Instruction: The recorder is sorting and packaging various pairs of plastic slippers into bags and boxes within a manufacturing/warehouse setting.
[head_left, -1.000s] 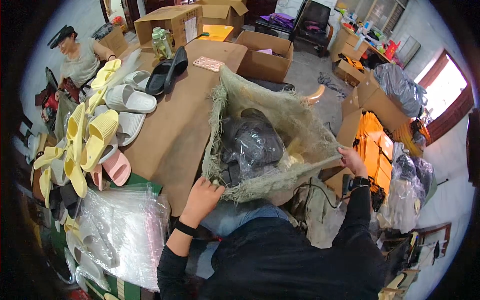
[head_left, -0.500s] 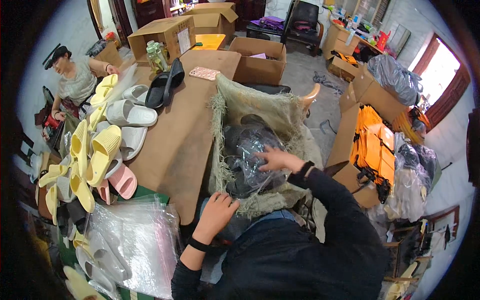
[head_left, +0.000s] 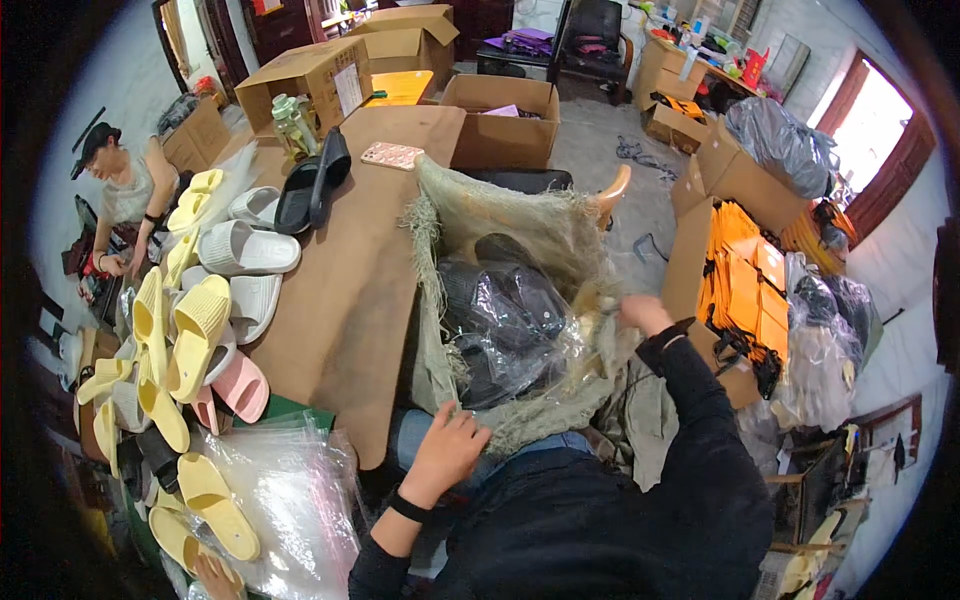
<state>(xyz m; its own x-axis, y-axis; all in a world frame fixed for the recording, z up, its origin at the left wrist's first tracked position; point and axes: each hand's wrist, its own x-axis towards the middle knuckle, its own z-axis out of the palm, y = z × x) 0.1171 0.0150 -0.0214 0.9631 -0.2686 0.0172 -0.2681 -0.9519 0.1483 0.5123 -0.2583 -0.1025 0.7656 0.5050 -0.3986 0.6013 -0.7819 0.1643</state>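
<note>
In front of me stands an open woven sack [head_left: 500, 190] with frayed edges. Inside lie dark slippers [head_left: 500, 310] in clear, shiny plastic bags. My left hand [head_left: 450, 455] is closed on the sack's near edge, its fingers curled over the cloth. At the right side of the sack, my right hand [head_left: 645, 314] is closed on its rim, with the fingertips partly hidden.
Left of the sack, a brown board [head_left: 340, 300] carries grey, yellow, pink and black slippers, and a phone [head_left: 391, 155]. Clear plastic bags [head_left: 290, 510] lie near left, beside another person's hand [head_left: 215, 580] on yellow slippers. Another person [head_left: 125, 190] sits far left. A carton of orange packs [head_left: 745, 290] stands right.
My right hand has left the bagged slippers and moved right to the sack's rim. Yellow slippers now lie where bagged grey ones were at near left. The far-left person has lowered an arm.
</note>
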